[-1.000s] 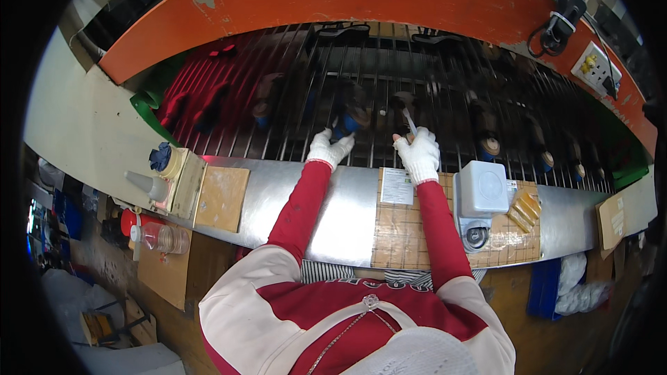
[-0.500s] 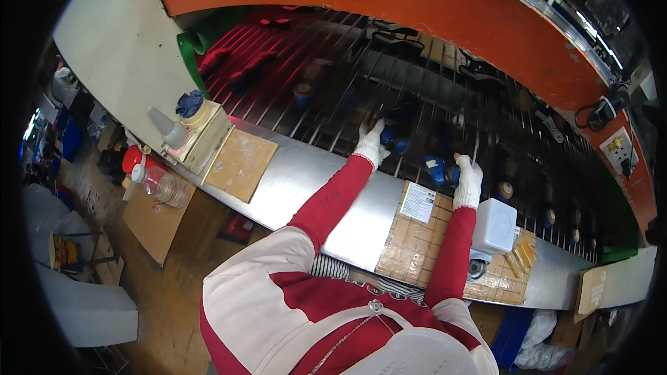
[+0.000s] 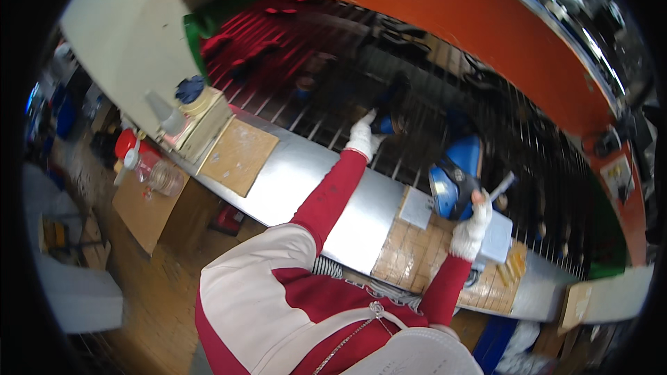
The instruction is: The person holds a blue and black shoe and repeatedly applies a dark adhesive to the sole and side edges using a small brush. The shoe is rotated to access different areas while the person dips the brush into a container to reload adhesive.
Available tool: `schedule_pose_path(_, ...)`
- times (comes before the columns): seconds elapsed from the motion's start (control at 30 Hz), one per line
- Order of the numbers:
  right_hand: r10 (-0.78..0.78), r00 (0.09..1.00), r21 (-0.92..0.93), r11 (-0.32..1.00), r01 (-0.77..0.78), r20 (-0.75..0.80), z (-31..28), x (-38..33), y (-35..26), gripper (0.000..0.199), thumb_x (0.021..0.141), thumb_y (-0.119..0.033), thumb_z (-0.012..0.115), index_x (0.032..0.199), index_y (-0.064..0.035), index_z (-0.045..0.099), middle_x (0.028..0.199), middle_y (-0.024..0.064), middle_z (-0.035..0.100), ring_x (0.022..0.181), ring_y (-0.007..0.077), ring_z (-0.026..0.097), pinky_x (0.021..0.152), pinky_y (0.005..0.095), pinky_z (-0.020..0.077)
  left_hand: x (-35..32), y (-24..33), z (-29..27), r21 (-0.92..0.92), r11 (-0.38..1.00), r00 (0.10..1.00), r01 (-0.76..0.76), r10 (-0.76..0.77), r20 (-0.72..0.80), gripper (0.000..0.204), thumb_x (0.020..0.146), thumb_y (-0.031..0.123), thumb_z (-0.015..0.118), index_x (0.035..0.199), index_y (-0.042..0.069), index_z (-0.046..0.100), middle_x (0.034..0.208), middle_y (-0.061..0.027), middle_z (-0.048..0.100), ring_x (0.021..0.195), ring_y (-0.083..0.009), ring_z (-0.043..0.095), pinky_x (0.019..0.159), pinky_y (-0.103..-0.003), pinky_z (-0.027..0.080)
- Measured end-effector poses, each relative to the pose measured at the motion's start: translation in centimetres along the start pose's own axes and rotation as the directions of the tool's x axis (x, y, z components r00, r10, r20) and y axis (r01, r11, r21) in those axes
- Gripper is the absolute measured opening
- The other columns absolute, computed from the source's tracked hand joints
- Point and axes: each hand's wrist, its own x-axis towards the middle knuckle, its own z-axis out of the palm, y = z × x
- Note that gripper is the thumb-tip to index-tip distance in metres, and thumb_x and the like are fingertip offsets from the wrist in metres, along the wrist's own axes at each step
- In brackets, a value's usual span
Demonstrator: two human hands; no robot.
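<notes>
Your right hand in its white knit glove [image 3: 474, 226] is closed on a glossy blue shoe-shaped form with black straps [image 3: 464, 156], at the near edge of the dark rack of thin metal bars [image 3: 316, 125], just above the taped brown board [image 3: 410, 246]. A thin pale stick-like tool [image 3: 501, 186] juts from the same hand, up and right; exact finger placement is blurred.

Your left hand in a matching white glove [image 3: 362, 135] reaches over the rack's front, fingers right beside a smaller-looking blue-and-dark shoe-shaped piece [image 3: 389, 124]. Can't tell whether you grip it or only touch it.

Pale plastic box [image 3: 497, 236] sits on the board, partly behind your right hand; yellow sticks [image 3: 513, 264] lie right of it. White printed card [image 3: 415, 208] is at the board's upper left. Shiny steel ledge [image 3: 347, 222] runs between your forearms.
</notes>
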Motion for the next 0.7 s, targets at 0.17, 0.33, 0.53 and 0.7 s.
schedule_pose_path(0.17,0.101,0.973,0.044,0.993,-0.112,0.207,-0.2,-2.5,-1.9,0.058,0.087,-0.028,0.072,0.135,-0.0008,0.055,0.122,0.0065,0.061,0.11,0.0187,0.057,0.103,0.0363,0.042,1.9,2.9,-2.3,-0.194,0.978,0.978,0.075,-0.11,-0.176,0.054,0.097,0.044,0.061,0.135,0.007,0.048,0.121,-0.021,0.059,0.1,-0.0389,0.065,0.083,-0.051,0.06)
schedule_pose_path(0.33,0.058,0.974,-0.027,0.998,-0.054,0.218,-0.2,-2.5,-4.0,0.056,0.089,-0.026,0.069,0.136,0.0,0.054,0.123,0.0073,0.06,0.112,0.0193,0.056,0.103,0.0365,0.0415,1.4,3.4,-2.8,-0.432,0.901,0.87,0.039,-0.243,-0.429,0.051,0.1,0.043,0.056,0.132,0.006,0.047,0.115,-0.0255,0.067,0.099,-0.0402,0.069,0.083,-0.048,0.061)
schedule_pose_path(0.53,0.009,0.984,-0.109,0.994,0.011,0.176,-0.1,-3.6,-5.6,0.052,0.093,-0.024,0.065,0.137,0.001,0.053,0.125,0.0084,0.06,0.114,0.0199,0.055,0.105,0.0367,0.0409,-13.0,0.7,2.2,0.262,0.962,0.996,0.08,-0.087,0.015,0.09,0.093,0.064,0.058,0.149,-0.002,0.037,0.143,-0.0322,0.048,0.133,-0.0372,0.052,0.111,-0.046,0.042)
schedule_pose_path(0.7,-0.006,0.992,-0.187,0.982,0.03,0.126,0.4,-5.8,-6.1,0.05,0.095,-0.023,0.061,0.138,0.0019,0.052,0.127,0.0092,0.059,0.116,0.0204,0.055,0.105,0.0369,0.0405,-27.7,-2.2,4.9,0.447,0.809,0.644,0.382,-0.58,0.499,0.071,0.09,0.045,0.073,0.142,0.002,0.048,0.144,-0.0117,0.055,0.123,-0.0234,0.057,0.101,-0.045,0.048)
